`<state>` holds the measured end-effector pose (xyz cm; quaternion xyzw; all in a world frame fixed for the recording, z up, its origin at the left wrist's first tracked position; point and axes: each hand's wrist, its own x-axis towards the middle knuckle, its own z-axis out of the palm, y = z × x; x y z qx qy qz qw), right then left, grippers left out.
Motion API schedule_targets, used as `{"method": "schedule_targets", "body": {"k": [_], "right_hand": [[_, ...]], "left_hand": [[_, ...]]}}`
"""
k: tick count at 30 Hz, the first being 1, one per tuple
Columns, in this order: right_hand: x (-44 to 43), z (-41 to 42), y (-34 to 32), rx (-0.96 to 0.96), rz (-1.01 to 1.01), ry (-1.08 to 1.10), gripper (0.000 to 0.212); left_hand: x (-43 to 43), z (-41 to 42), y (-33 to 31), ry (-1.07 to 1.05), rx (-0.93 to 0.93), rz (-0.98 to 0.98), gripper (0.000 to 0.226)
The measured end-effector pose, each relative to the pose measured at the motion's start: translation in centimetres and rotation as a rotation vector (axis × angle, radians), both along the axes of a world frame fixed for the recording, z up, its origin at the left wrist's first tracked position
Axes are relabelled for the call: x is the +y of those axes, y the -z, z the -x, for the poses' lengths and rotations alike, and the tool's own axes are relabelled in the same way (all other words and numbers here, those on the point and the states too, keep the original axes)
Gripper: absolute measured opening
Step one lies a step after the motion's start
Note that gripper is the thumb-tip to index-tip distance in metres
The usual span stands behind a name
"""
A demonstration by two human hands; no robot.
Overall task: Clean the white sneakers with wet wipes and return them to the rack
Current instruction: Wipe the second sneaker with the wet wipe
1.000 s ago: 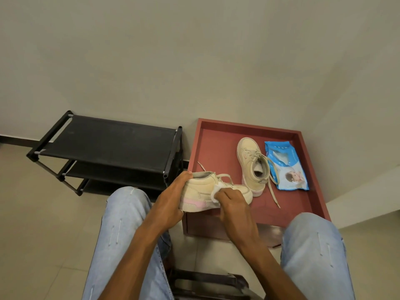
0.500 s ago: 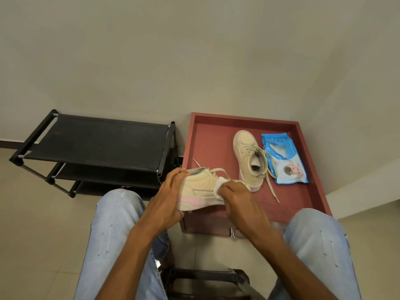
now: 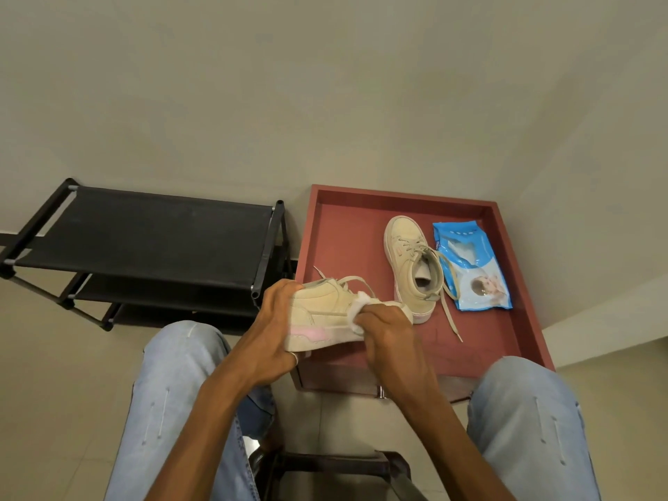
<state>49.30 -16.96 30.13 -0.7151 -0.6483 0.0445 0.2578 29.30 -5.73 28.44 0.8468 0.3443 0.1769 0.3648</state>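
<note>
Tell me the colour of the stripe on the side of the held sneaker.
Pink, on the held sneaker; clearest in the head view.

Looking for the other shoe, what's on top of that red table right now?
On the red table rest one beige sneaker and, beside it, a blue wet wipes pack. The hands and held sneaker hide its near-left part.

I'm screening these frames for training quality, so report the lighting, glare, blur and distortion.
Head view: dim, even, yellowish light with soft shadows; no glare, even on the wipes pack; wide-angle bending along the shoe rack; held sneaker, left hand and right hand acceptably sharp.
</note>
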Motion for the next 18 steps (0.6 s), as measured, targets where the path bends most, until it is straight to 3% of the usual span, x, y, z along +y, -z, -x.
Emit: {"method": "schedule_targets", "body": {"k": [5,11,18], "right_hand": [[0.7,0.9,-0.7,0.019,-0.068,0.004,0.019],[1.2,4.3,-1.4,0.041,-0.13,-0.191,0.024],[0.6,-1.6,-0.6,0.038,0.042,0.09,0.02]], "left_hand": [[0.3,0.0,0.1,-0.004,0.019,0.021,0.106],[0.4,0.1,-0.1,0.011,0.003,-0.001,0.098],[0.9,0.0,0.4,0.014,0.027,-0.022,0.104]]}}
